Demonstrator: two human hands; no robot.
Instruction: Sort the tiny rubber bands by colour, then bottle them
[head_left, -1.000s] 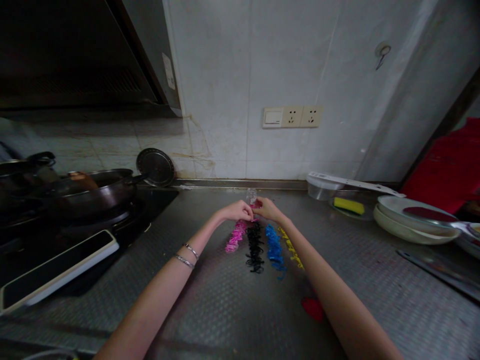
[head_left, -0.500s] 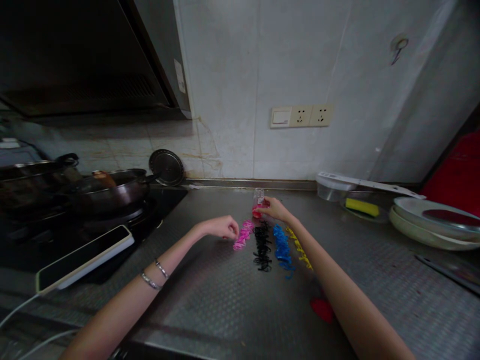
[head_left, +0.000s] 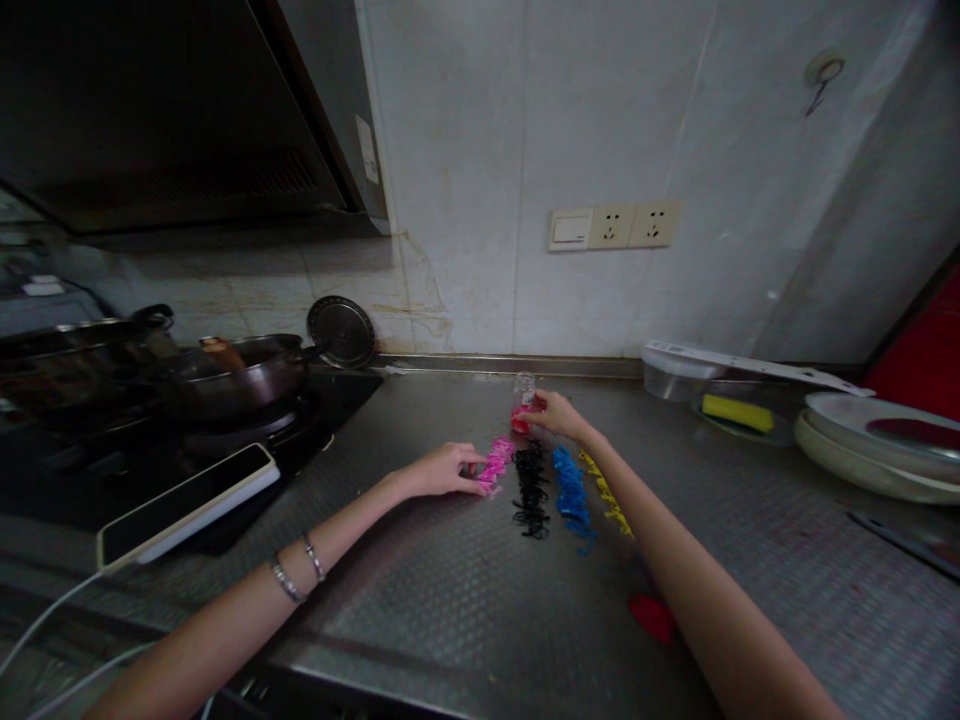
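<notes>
My left hand (head_left: 448, 470) is at the left edge of a pink pile of small bands (head_left: 497, 464), its thumb and fingers apart and touching the pile. My right hand (head_left: 559, 414) grips the lower part of a small clear jar (head_left: 523, 388) with red or pink contents, upright on the metal counter. Right of the pink pile lie a black pile (head_left: 531, 490), a blue pile (head_left: 572, 492) and a yellow pile (head_left: 604, 492), which my right forearm partly hides. A red object (head_left: 652, 618) lies beside that forearm.
A phone-like device (head_left: 187, 505) with a cable lies at the left, by the stove with a pan (head_left: 240, 385). At the right are a clear container (head_left: 671, 375), a yellow sponge (head_left: 737, 412), stacked dishes (head_left: 877, 460) and a dark knife-like object (head_left: 900, 543).
My left hand has opened from a closed pose and reached onto the pink pile's left side. My right hand still holds the jar. The view has shifted slightly.
</notes>
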